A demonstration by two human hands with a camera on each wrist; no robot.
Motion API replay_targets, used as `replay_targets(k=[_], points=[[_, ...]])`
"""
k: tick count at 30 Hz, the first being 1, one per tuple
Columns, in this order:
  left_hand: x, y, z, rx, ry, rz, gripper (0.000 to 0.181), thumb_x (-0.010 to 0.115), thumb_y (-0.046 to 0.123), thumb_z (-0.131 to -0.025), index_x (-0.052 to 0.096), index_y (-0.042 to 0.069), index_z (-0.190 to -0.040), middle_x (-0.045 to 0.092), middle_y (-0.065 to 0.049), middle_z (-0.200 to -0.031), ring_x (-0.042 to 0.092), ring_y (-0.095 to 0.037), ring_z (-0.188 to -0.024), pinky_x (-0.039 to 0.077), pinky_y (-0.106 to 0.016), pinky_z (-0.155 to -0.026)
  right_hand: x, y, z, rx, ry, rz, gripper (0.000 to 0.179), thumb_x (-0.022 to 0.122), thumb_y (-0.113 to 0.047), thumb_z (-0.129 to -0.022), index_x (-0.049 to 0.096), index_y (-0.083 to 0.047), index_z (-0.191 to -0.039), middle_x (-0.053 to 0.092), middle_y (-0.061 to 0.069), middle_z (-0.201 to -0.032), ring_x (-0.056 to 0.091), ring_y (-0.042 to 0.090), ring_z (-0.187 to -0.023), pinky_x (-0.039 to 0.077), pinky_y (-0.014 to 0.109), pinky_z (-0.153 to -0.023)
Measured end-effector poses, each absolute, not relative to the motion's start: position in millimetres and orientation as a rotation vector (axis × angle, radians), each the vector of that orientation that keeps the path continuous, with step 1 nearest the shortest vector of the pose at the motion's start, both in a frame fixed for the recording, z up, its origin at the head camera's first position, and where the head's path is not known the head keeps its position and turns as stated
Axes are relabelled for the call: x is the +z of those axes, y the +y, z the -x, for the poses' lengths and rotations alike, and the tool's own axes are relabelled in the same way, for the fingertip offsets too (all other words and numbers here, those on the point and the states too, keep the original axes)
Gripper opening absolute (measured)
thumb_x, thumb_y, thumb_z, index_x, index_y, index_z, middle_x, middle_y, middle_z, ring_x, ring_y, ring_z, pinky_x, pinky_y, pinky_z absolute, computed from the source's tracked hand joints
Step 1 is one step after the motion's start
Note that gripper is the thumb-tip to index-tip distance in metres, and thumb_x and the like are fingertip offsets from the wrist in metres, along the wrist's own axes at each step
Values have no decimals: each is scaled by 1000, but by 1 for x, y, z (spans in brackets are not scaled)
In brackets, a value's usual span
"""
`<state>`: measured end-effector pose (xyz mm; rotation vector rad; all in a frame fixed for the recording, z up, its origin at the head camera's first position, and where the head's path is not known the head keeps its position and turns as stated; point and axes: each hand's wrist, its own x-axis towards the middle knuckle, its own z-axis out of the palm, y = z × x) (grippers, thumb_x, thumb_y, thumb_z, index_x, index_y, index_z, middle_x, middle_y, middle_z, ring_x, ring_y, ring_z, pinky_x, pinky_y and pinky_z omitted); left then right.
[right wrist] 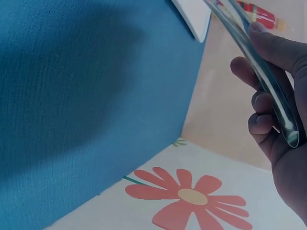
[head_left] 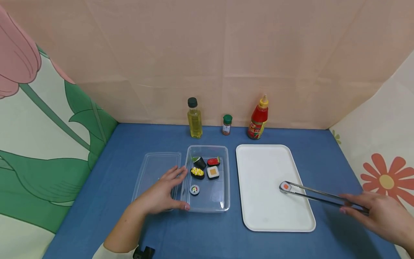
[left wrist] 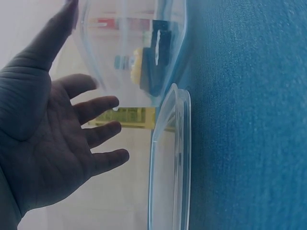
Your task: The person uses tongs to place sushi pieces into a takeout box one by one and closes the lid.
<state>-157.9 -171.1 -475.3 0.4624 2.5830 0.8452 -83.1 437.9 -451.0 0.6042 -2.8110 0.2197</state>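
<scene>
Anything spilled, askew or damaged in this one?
Nothing stands out. Five sushi pieces sit in the clear container, no spill shows on the white tray, and the right hand grips tongs with a sushi roll between their tips.

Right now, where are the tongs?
In the head view's right half, the tongs run from the right hand to a sushi roll within the outline of the white tray.

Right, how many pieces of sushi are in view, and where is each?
6. In the box: a green-tipped piece, a red-topped one, a yellow-topped one, a square one and a round one. In the tongs: a second round one. None seems hidden.
</scene>
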Motion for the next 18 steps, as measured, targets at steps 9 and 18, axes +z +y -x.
replay_targets(k=[9,18], points=[[-475,-171,158,850,2581,-469,115,92,55,-73,31,19,-165,18,1,-173,6,-35,-160,29,-70,-114,-447,436,83,204,-2800,-615,48,97,-23,-59,82,-8,-102,41,-33,-66,29,-9,-56,25,14,-46],[-474,-170,158,842,2577,-456,115,92,55,-73,31,20,-165,18,2,-173,5,-34,-160,29,-69,-115,-438,427,87,201,-2867,-605,49,99,-21,-58,83,-6,-102,45,-27,-66,31,-8,-57,33,19,-45]])
